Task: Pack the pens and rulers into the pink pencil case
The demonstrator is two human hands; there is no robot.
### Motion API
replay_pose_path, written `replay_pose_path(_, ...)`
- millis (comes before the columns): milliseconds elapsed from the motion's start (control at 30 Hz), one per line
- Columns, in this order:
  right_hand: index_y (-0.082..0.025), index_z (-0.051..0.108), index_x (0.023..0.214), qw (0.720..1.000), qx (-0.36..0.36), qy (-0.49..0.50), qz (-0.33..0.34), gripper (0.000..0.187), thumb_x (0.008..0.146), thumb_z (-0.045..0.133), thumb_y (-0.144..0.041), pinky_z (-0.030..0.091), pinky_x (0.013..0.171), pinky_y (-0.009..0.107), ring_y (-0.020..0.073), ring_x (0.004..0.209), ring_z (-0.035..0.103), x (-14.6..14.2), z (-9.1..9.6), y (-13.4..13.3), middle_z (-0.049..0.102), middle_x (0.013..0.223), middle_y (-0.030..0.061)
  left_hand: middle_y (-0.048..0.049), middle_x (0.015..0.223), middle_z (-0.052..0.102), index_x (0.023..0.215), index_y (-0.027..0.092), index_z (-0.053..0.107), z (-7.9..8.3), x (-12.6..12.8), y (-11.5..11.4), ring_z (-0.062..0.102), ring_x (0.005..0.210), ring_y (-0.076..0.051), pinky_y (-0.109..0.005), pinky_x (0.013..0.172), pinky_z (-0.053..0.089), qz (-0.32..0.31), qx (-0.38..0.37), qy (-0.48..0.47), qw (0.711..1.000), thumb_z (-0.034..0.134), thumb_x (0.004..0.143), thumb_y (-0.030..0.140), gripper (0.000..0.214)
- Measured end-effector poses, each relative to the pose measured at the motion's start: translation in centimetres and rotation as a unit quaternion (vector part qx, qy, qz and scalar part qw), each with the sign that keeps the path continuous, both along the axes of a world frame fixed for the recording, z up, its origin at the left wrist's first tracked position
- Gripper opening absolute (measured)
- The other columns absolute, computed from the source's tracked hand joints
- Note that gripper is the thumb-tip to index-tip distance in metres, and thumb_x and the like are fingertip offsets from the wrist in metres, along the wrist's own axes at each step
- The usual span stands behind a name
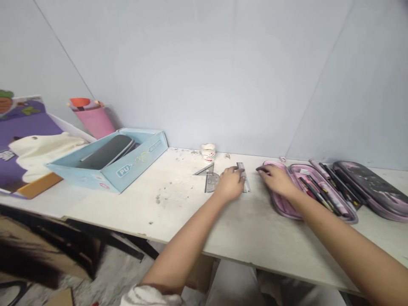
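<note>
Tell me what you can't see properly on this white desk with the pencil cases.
Head view:
Left hand covers parts of the clear plastic ruler and clear plastic protractor.
Right hand hides an end of the pink zip pencil case.
Small dark thing by it: blurred.
Pens in the second pink case: too small.
Blue cardboard box wall hides part of the flat grey case.
Picture edge cuts off the purple poster.

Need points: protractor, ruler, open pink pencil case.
protractor [211, 183]: head view, on its clear body
ruler [245, 185]: head view, on its near end
open pink pencil case [283, 205]: head view, on its near left flap
</note>
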State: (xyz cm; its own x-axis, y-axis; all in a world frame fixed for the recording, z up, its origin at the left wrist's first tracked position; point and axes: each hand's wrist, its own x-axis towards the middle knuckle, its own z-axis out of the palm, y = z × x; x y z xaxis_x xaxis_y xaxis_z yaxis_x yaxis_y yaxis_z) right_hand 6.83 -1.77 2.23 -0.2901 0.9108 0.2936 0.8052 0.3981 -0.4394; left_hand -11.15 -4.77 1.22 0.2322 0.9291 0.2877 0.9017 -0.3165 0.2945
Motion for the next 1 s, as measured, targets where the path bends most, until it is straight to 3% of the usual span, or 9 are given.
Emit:
replay_pose_path(133,-0.014,0.063,0.099,0.991,-0.092,0.099,0.010,0.036,0.086,0.037,-0.035,0.037,0.089,0.028,0.0185,0.101,0.055,-4.9,0.6,1.0,0.063,0.107,0.0106,-0.0103,0.126,0.049,0.122,0.016,0.048,-1.0,-3.3,0.0,0.044,0.116,-0.020,-0.036,0.101,0.033,0.033,-0.003,-0.002,0.999,0.030,0.088,0.030,0.041)
replay_pose_path(300,-0.015,0.056,0.108,0.954,-0.198,0.200,-0.100,0.049,0.085,0.031,-0.050,0.044,0.077,0.028,0.0196,0.103,0.054,-7.1,0.3,2.7,0.057,0.116,0.0128,-0.0141,0.137,0.039,0.127,0.012,0.040,-2.8,-2.0,-1.2,0.030,0.128,-0.025,-0.054,0.105,0.016,-0.060,-0.031,0.083,0.994,0.030,0.088,0.035,0.046)
replay_pose_path(433,-0.014,0.053,0.112,0.944,-0.228,0.200,-0.130,0.046,0.084,0.036,-0.047,0.048,0.064,0.027,0.0187,0.088,0.060,-6.9,-1.0,3.1,0.060,0.110,0.0146,-0.0154,0.138,0.037,0.130,0.010,0.036,-3.2,-1.3,-1.5,0.028,0.129,-0.025,-0.058,0.105,0.012,-0.080,-0.041,0.086,0.992,0.030,0.088,0.034,0.049)
replay_pose_path(567,-0.012,0.051,0.115,0.961,-0.206,0.157,-0.102,0.040,0.077,0.052,-0.025,0.045,0.074,0.029,0.0189,0.084,0.060,-6.8,-2.5,2.3,0.064,0.098,0.0127,-0.0140,0.138,0.037,0.131,0.011,0.033,-3.4,-1.6,-1.4,0.027,0.130,-0.025,-0.058,0.105,0.010,-0.084,-0.045,0.071,0.993,0.030,0.087,0.032,0.049)
replay_pose_path(733,-0.015,0.049,0.118,0.979,-0.134,0.140,-0.061,0.043,0.075,0.049,-0.013,0.041,0.086,0.030,0.0184,0.097,0.058,-5.8,-2.6,0.8,0.063,0.105,0.0112,-0.0129,0.140,0.035,0.134,0.013,0.028,-3.0,-1.1,-1.9,0.031,0.128,-0.022,-0.050,0.108,0.013,-0.078,-0.012,0.035,0.996,0.026,0.089,0.032,0.049)
replay_pose_path(867,-0.016,0.044,0.123,0.986,-0.042,0.157,-0.036,0.044,0.079,0.044,-0.014,0.043,0.083,0.030,0.0175,0.092,0.060,-2.8,-1.6,-0.8,0.064,0.103,0.0106,-0.0121,0.144,0.026,0.137,0.015,0.023,-1.8,1.0,-2.7,0.029,0.130,-0.019,-0.043,0.108,0.017,-0.109,0.024,0.017,0.994,0.026,0.090,0.032,0.050)
replay_pose_path(1000,-0.014,0.044,0.123,0.986,0.015,0.155,-0.056,0.043,0.079,0.043,-0.015,0.043,0.085,0.030,0.0183,0.096,0.059,1.6,-1.0,-2.2,0.062,0.106,0.0118,-0.0106,0.144,0.026,0.136,0.018,0.025,-0.9,4.6,-3.0,0.027,0.130,-0.019,-0.043,0.108,0.018,-0.146,0.041,0.012,0.988,0.026,0.090,0.032,0.049)
